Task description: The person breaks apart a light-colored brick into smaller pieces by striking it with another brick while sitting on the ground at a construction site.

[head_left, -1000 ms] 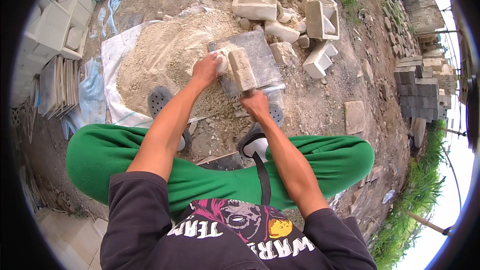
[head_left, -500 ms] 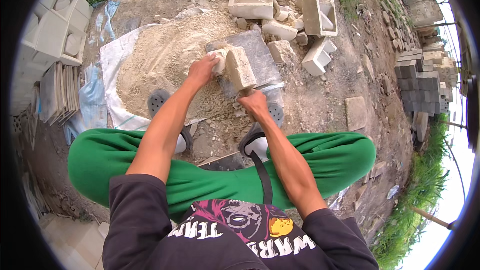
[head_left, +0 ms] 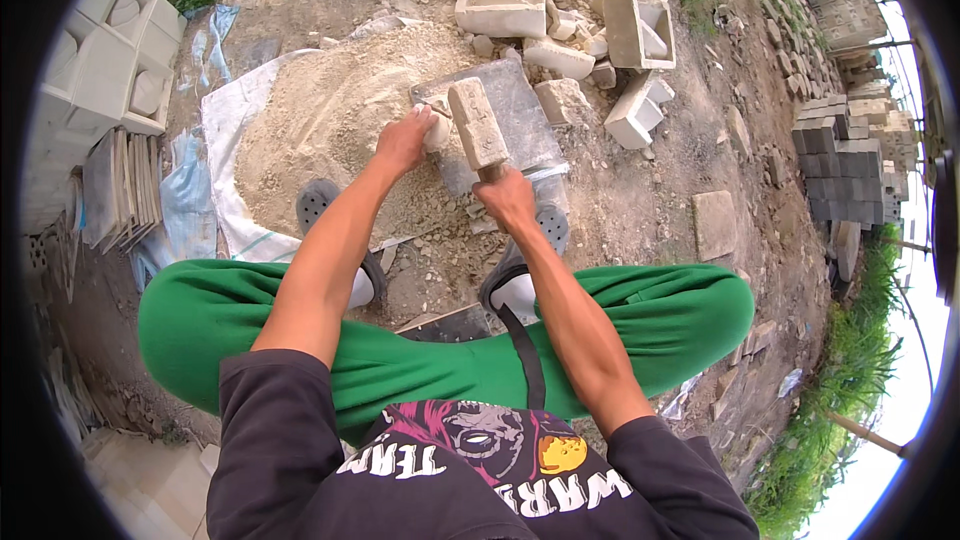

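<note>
My right hand (head_left: 508,198) is wrapped round the short handle of a mallet with a dusty, block-shaped head (head_left: 478,122). The head is above a dark flat slab (head_left: 520,112). Just left of it, my left hand (head_left: 405,140) has its fingers closed on a pale chunk of broken masonry (head_left: 438,128) at the slab's left side. My fingers and the mallet hide part of the chunk. Beside the slab, a heap of crushed beige rubble (head_left: 320,125) is spread over a white sack (head_left: 222,120).
Broken pale moulded blocks (head_left: 500,5) are piled beyond the slab, and an angular white piece (head_left: 636,115) lies to their right. Stacked grey blocks (head_left: 840,175) stand far right. Thin panels (head_left: 120,190) lean at left near white blocks (head_left: 110,50). My feet flank the work area.
The mallet head has shifted slightly up and left, with my right hand a little higher. Less of the chunk shows beside my left fingers. My left arm has hardly moved.
</note>
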Demonstrator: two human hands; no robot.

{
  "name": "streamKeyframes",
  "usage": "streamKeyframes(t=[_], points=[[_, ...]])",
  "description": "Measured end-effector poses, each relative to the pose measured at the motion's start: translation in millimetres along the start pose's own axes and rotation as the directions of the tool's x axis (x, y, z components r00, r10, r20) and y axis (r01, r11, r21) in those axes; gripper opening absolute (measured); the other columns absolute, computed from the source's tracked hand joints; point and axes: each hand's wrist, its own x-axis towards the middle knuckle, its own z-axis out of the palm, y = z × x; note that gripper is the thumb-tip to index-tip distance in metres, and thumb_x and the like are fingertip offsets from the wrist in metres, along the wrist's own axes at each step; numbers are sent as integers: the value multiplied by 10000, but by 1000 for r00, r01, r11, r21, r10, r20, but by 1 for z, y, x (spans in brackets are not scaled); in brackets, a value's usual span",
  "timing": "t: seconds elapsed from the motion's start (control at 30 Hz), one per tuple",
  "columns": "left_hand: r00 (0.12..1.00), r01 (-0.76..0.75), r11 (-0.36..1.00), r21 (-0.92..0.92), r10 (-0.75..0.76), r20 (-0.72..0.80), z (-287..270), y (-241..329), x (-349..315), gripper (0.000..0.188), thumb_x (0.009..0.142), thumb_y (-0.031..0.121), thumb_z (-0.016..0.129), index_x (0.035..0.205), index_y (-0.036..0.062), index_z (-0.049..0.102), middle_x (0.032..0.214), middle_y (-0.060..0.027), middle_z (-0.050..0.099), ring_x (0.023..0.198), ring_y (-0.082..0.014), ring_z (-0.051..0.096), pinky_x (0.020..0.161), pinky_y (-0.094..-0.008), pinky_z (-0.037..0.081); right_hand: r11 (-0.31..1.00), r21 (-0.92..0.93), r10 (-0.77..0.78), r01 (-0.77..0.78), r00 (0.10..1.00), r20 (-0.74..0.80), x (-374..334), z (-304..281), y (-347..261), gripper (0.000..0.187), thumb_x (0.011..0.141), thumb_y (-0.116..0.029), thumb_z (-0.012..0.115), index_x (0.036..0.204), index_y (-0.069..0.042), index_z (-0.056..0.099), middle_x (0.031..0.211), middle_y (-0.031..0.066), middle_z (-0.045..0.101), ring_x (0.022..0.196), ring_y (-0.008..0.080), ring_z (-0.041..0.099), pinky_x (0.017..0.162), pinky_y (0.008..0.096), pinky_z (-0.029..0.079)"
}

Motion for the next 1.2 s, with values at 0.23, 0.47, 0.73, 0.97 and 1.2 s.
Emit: streamKeyframes(t=[0.23, 0.47, 0.73, 0.97, 1.2], points=[[998, 55, 986, -157, -55, -1, -26, 29, 14, 542, 824, 169, 676, 1353, 128, 564, 1453, -130, 526, 1305, -323, 522, 1036, -461, 469, 973, 127, -165, 195, 963, -214, 5, -15, 2, 356, 716, -283, 724, 960, -24, 729, 906, 240, 720, 884, 388, 709, 779, 433, 560], [994, 71, 980, -185, -85, -67, 4, 10, 62, 404, 906, 153, 570, 1305, 155, 630, 1202, -157, 649, 1148, -354, 602, 986, -489, 483, 976, 175, -77, 127, 959, -271, 13, 4, 27, 378, 683, -315, 750, 948, -48, 713, 853, 152, 735, 795, 290, 711, 748, 402, 540], [1000, -7, 1000, -4, 7, 15, -10, 15, 75, 362, 878, 246, 676, 1240, 250, 688, 1072, -131, 666, 1071, -329, 625, 884, -495, 506, 956, 282, -2, 76, 968, -253, 28, 8, 48, 362, 699, -293, 756, 930, -18, 710, 789, 118, 731, 681, 217, 702, 665, 368, 549], [989, -144, 982, 120, 146, -7, -17, 28, 74, 327, 881, 365, 693, 1165, 204, 687, 1000, -118, 667, 1049, -318, 631, 846, -494, 503, 941, 334, 24, 62, 969, -246, 27, 7, 46, 399, 706, -299, 742, 980, -10, 710, 843, 146, 726, 772, 270, 700, 732, 383, 549], [943, 89, 946, -311, -180, -279, -25, 51, 55, 337, 923, 387, 594, 1044, 75, 637, 912, -131, 693, 936, -338, 653, 834, -469, 486, 926, 366, 24, 90, 955, -297, 34, 9, 51, 339, 711, -240, 763, 934, 4, 692, 714, 104, 703, 551, 197, 673, 564, 351, 547]])
